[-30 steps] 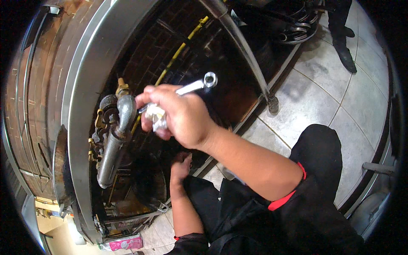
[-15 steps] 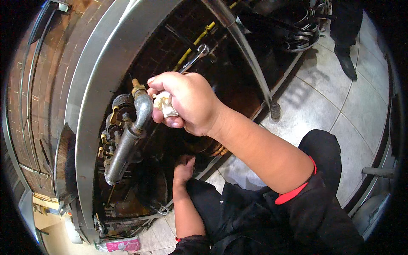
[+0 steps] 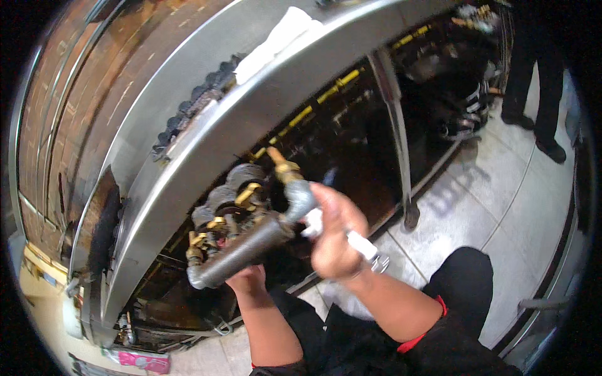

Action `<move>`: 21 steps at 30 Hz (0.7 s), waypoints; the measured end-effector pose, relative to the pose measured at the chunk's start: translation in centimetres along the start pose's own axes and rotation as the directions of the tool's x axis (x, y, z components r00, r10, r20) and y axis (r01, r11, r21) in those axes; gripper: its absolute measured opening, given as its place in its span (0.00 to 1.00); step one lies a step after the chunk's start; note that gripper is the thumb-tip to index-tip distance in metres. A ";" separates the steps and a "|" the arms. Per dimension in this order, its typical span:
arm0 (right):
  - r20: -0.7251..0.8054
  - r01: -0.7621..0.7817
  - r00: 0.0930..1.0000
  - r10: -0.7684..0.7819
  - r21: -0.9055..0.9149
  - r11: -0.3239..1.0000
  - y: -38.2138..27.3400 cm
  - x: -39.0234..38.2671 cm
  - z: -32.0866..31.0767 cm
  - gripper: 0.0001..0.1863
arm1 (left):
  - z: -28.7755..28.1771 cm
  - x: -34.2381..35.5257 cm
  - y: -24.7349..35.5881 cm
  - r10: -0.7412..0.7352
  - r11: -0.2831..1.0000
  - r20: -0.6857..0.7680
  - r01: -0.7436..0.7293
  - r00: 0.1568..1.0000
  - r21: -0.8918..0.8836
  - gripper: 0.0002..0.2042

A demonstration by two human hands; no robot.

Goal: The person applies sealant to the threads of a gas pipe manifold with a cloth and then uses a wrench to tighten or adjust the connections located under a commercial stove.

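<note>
A pipe assembly hangs at mid view, with a dark cylindrical pipe [image 3: 248, 249], a grey elbow [image 3: 300, 199], a brass end fitting [image 3: 285, 168] and several brass valves [image 3: 249, 193]. My left hand [image 3: 249, 279] is closed on the assembly from below, its fingers mostly hidden behind the pipe. My right hand [image 3: 338, 241] is closed beside the elbow, holding a shiny wrench [image 3: 365, 249] with the ring end sticking out toward the lower right, and a crumpled white wad [image 3: 311, 224]. Motion blurs both hands.
A curved steel counter edge [image 3: 175, 166] carries a white cloth [image 3: 273, 44]. Below run a yellow hose [image 3: 338, 84] and a metal leg [image 3: 395, 125]. Dark metal pans [image 3: 464, 119] sit at upper right, beside another person's legs [image 3: 530, 113]. A pink pack [image 3: 143, 361] lies at lower left.
The view has swung, showing more counter. The pipe assembly has tilted to a diagonal. My left hand has risen under it; my right hand has moved right, turning the wrench downward.
</note>
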State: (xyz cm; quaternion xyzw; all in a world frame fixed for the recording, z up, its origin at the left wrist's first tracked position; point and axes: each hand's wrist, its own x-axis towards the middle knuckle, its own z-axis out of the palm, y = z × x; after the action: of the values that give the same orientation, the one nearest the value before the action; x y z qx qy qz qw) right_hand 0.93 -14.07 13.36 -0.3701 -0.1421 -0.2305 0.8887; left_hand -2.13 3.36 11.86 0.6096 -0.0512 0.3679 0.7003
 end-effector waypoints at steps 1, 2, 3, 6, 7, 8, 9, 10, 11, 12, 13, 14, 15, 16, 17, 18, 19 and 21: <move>0.021 0.026 1.000 -0.024 -0.104 0.994 0.2 1.7 -1.0 0.18 | 1.0 -0.1 0.3 0.018 0.997 -0.080 -0.024 0.997 -0.076 0.22; 0.081 -0.041 0.995 0.058 -0.197 0.980 0.6 3.7 -1.4 0.17 | 2.0 -0.6 0.1 -0.034 0.982 -0.239 -0.011 0.971 -0.187 0.24; 0.148 -0.060 0.984 0.104 -0.277 0.959 0.8 5.6 -2.2 0.16 | 2.6 -1.0 -0.3 -0.049 0.970 -0.253 -0.015 0.966 -0.243 0.27; 0.566 0.375 0.820 0.083 -0.641 0.669 1.7 9.6 -4.2 0.16 | 2.3 -2.2 -1.8 -0.089 0.946 -0.217 0.014 0.972 -0.324 0.30; 0.560 0.213 0.790 0.250 -0.633 0.744 2.2 9.9 -4.9 0.15 | 1.8 -2.2 -2.1 -0.182 0.874 -0.153 0.089 0.971 -0.477 0.28; 0.580 0.229 0.741 0.339 -0.692 0.685 2.4 9.8 -6.2 0.18 | 1.5 -2.4 -2.5 -0.182 0.774 0.057 0.179 0.982 -0.607 0.27; 0.612 0.263 0.676 0.410 -0.721 0.642 2.6 9.2 -7.6 0.21 | 1.5 -2.7 -2.8 -0.086 0.658 0.234 0.231 0.968 -0.717 0.26; 0.544 0.177 0.700 0.462 -0.759 0.626 2.7 8.0 -9.1 0.23 | 1.5 -2.9 -2.9 -0.066 0.619 0.297 0.272 0.953 -0.737 0.25; 0.504 0.106 0.715 0.485 -0.763 0.637 2.9 6.6 -10.7 0.25 | 1.8 -3.0 -2.9 -0.026 0.608 0.327 0.274 0.945 -0.745 0.24; 0.355 -0.107 0.706 0.612 -0.801 0.589 3.2 5.6 -12.0 0.26 | 2.3 -3.2 -2.6 -0.045 0.633 0.321 0.276 0.946 -0.723 0.23; 0.156 -0.348 0.625 0.765 -0.822 0.451 3.6 5.0 -13.1 0.27 | 2.9 -3.3 -2.3 -0.043 0.637 0.304 0.261 0.952 -0.726 0.22; 0.243 -0.057 0.593 0.767 -0.938 0.342 4.0 5.0 -14.1 0.27 | 3.7 -3.3 -1.9 -0.101 0.642 0.236 0.245 0.966 -0.727 0.21; 0.272 -0.095 0.589 0.761 -0.912 0.399 4.7 4.7 -14.2 0.27 | 4.2 -3.2 -1.3 -0.186 0.629 0.163 0.245 0.969 -0.738 0.22; 0.265 -0.132 0.589 0.763 -0.900 0.415 5.2 4.7 -14.5 0.28 | 4.7 -3.1 -0.7 -0.269 0.618 0.087 0.242 0.959 -0.748 0.24; 0.270 -0.168 0.589 0.761 -0.881 0.442 5.6 4.7 -14.5 0.28 | 5.3 -3.3 -0.2 -0.368 0.580 0.004 0.234 0.930 -0.780 0.25; 0.266 -0.198 0.606 0.750 -0.862 0.466 6.0 4.8 -14.4 0.29 | 5.5 -3.2 0.2 -0.467 0.545 -0.081 0.215 0.881 -0.810 0.26; 0.283 -0.128 0.626 0.726 -0.882 0.454 6.2 4.9 -14.3 0.29 | 5.4 -2.9 0.6 -0.310 0.535 0.089 0.251 0.947 -0.807 0.25; 0.319 0.042 0.644 0.695 -0.922 0.385 6.1 4.9 -14.2 0.29 | 4.9 -2.7 1.0 0.134 0.569 0.479 0.328 0.867 -0.754 0.23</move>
State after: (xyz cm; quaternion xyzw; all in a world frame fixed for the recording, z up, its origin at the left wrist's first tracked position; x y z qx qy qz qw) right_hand 9.46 -22.08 2.05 -0.8449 -0.2294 0.0821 0.4762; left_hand -2.80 -2.24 12.53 0.2907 -0.3541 0.0958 0.8837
